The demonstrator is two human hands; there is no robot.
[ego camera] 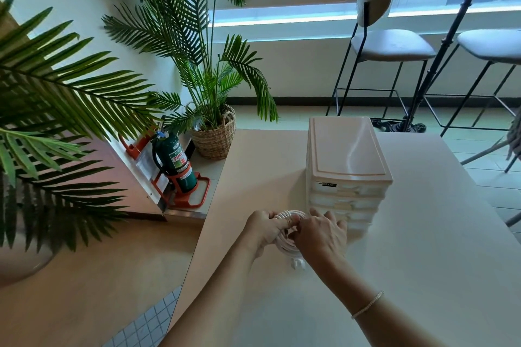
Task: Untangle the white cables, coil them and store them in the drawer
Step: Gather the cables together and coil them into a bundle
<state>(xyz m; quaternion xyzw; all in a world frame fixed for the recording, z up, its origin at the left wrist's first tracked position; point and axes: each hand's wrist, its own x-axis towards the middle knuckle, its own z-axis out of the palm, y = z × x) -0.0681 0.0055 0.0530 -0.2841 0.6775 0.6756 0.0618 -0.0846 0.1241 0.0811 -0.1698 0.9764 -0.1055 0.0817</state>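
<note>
Two bare forearms reached in from the near edge; one thin bracelet [368, 304] sat on the right wrist. On the pale table [423, 262], one bundle of coiled white cable [284, 245] was held between both hands, just in front of the drawer unit. The left hand [266, 229] gripped the coil from the left, fingers curled round its loops, thumb lying over the top strands. The right hand [321, 234] covered the coil's right side, fingers bent onto it; whether it pinched a strand could not be told. One white plug end [298, 263] showed below the right hand, on the table.

One drawer unit [348, 166] stood just beyond the hands, cream, with four drawer fronts visible, all pushed in.

Farther off, on the floor at left: one green fire extinguisher [176, 162] in an orange stand, one palm in a woven basket [215, 138]. A second palm's fronds [56, 110] filled the left edge. Two stools [392, 43] stood by the window.
</note>
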